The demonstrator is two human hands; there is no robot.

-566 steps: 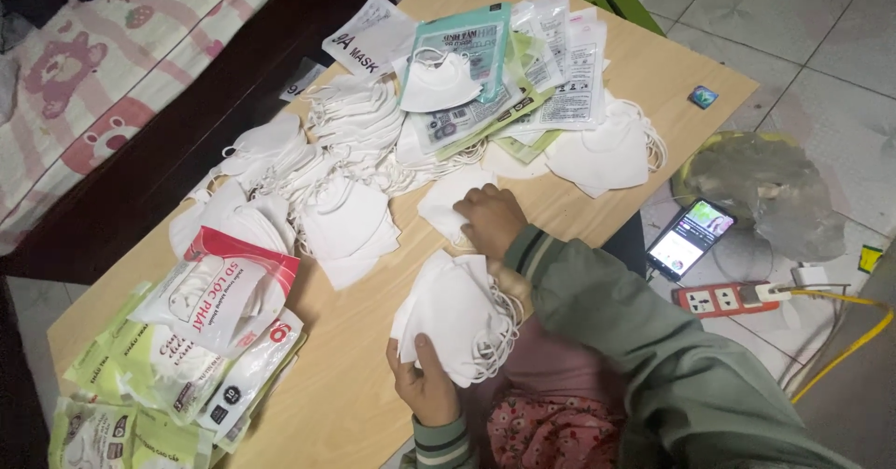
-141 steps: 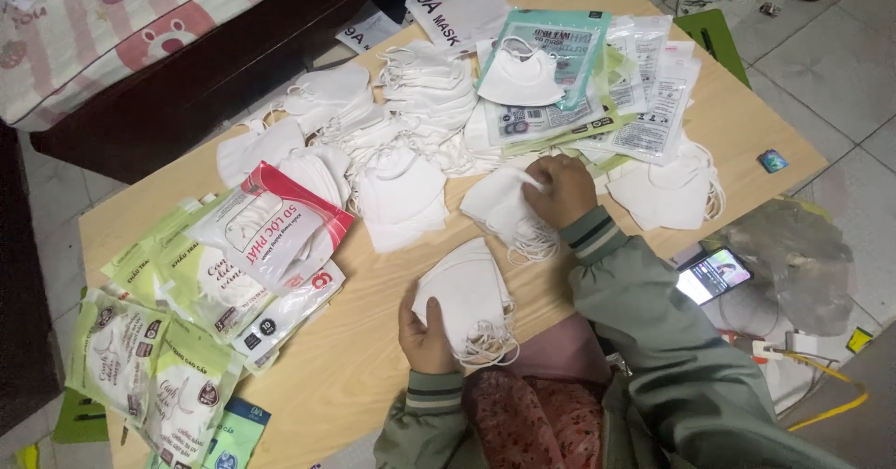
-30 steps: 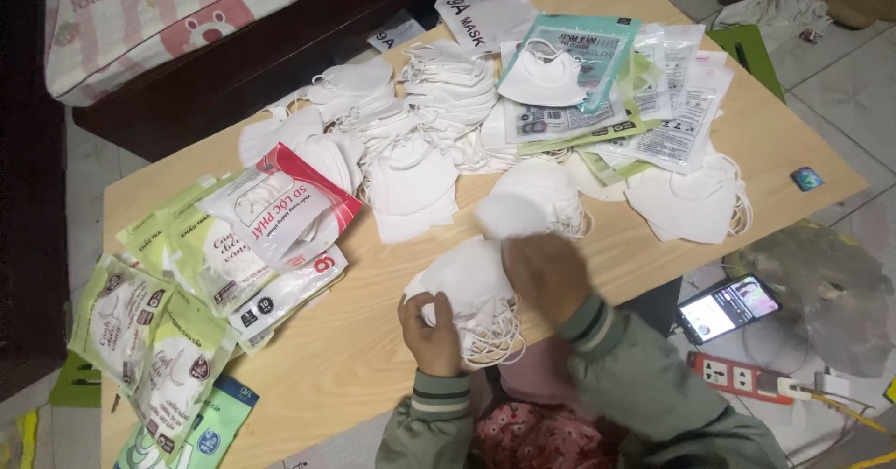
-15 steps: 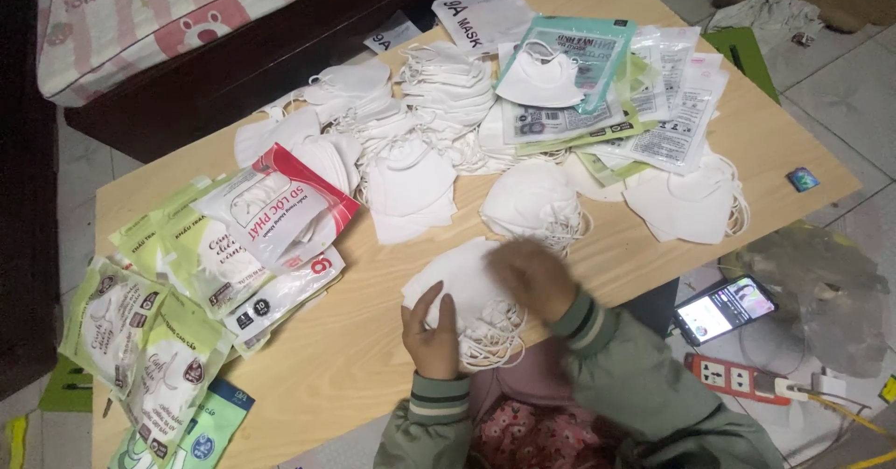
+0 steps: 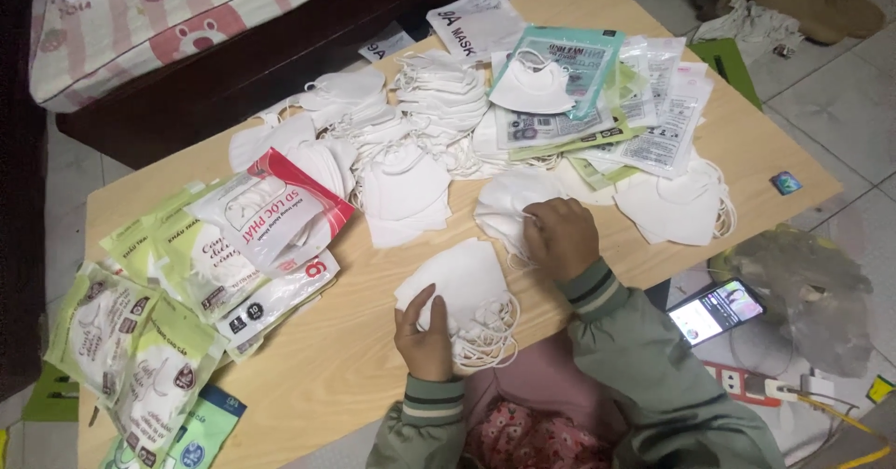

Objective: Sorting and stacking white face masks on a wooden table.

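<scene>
White face masks [image 5: 464,287] in a small stack are in the narrow grip of the left hand [image 5: 425,334] on the wooden bench [image 5: 345,357]. Just beyond, the right hand [image 5: 560,238] pinches another mask [image 5: 509,206].

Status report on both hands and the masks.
Left hand holds mask stack. Right hand rests on loose mask. Mask piles crowd table.

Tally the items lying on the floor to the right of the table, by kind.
Smartphone, screen lit: 1
White power strip: 1
Crumpled clear plastic bag: 1
Brown slipper: 1
Total: 4
</scene>
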